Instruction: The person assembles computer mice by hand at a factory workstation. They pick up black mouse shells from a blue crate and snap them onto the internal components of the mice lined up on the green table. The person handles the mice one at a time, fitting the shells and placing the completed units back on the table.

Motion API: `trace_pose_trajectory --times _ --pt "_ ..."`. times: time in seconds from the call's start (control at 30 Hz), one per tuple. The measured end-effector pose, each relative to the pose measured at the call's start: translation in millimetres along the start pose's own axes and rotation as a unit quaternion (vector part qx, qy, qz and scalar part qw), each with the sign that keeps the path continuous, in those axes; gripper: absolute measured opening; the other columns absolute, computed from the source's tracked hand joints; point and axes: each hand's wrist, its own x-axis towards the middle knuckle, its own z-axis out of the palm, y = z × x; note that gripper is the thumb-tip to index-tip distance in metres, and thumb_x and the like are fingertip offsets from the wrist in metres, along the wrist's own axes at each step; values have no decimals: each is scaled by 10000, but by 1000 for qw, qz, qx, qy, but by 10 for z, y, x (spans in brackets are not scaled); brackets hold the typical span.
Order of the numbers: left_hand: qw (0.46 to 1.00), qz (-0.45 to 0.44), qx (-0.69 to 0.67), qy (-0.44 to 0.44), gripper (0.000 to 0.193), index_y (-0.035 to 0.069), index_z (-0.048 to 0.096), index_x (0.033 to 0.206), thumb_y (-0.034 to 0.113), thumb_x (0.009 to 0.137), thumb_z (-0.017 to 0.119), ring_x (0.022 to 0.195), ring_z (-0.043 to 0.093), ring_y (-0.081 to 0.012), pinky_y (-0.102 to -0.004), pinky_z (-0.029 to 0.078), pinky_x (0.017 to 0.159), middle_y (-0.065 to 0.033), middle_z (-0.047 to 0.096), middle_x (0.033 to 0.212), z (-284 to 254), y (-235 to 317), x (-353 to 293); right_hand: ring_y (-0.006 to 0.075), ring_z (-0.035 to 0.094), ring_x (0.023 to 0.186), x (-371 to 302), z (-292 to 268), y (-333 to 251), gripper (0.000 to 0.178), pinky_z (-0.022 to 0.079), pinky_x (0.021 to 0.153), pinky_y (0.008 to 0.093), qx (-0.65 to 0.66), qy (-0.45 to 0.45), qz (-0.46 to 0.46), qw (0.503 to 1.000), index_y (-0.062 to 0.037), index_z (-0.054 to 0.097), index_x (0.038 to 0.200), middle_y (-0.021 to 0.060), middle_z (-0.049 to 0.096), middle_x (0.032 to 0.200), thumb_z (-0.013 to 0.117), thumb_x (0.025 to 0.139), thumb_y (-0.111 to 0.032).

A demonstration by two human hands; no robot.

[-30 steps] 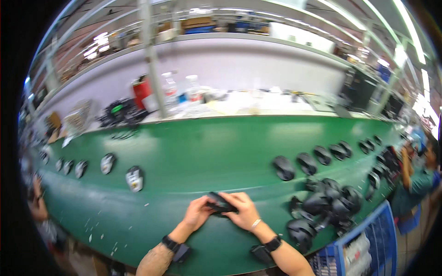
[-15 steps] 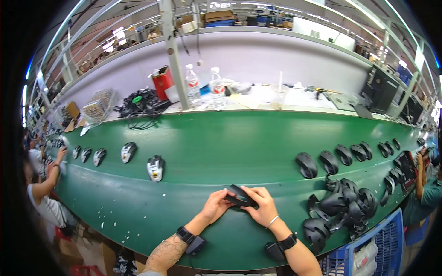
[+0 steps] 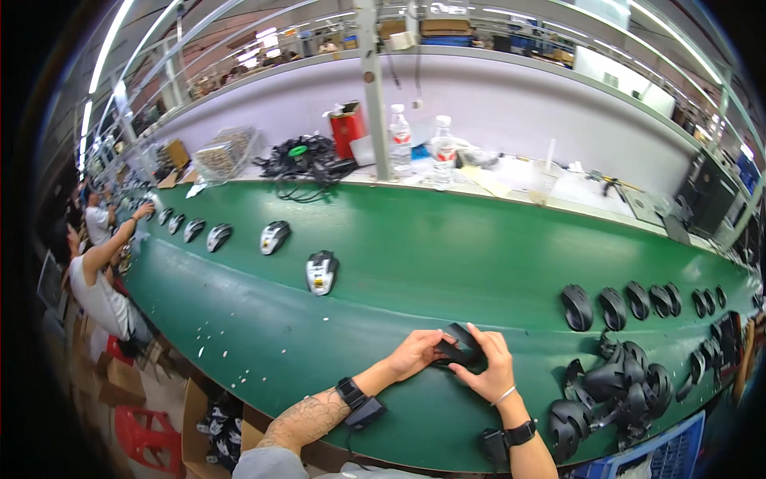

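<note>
Both my hands hold a black plastic mouse shell (image 3: 463, 348) just above the green bench, near its front edge. My left hand (image 3: 415, 356) pinches the shell's left side with curled fingers. On the other side my right hand (image 3: 491, 367) grips it between thumb and fingers, hiding part of it. Just right of my hands lies a heap of loose black mouse shells (image 3: 618, 379). Beyond the heap stands a row of black mice (image 3: 576, 308). Mice with a bare whitish top (image 3: 321, 273) are spaced along the bench to the left.
A co-worker (image 3: 104, 279) reaches onto the bench at far left. A blue crate (image 3: 666, 449) stands by the near right edge. Bottles (image 3: 443, 152) and black cables (image 3: 307, 160) lie along the back ledge. On the floor are a red stool (image 3: 148, 437) and a cardboard box (image 3: 194, 423).
My view has swung left, so the bench things appear further right. The shell stays in both hands and is now tilted differently, with my right fingers raised along its edge.
</note>
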Motion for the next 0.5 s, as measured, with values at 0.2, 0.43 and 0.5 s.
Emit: trace_pose_trajectory --times 0.2,0.43,0.5 --pt "1000 -3 16 0 348 -2 611 1055 303 978 463 1016 585 -210 -373 441 927 -105 616 1068 -35 27 -2 295 554 928 32 27 10 608 477 827 374 19 24 -15 999 -52 598 1176 125 596 975 790 600 -80" --pt "999 -18 30 -6 369 1 606 1047 322 988 435 996 588 -199 -360 445 927 -110 627 1051 -38 -107 86 297 569 887 -66 -17 45 533 487 781 370 14 61 7 998 -45 634 1093 119 599 922 784 581 -57" --pt "999 -5 40 0 392 4 602 1056 342 992 415 1003 585 -197 -359 441 933 -108 626 1055 -81 -96 36 296 573 879 4 101 -63 507 488 783 372 30 67 2 997 -36 636 1057 123 602 929 783 573 -41"
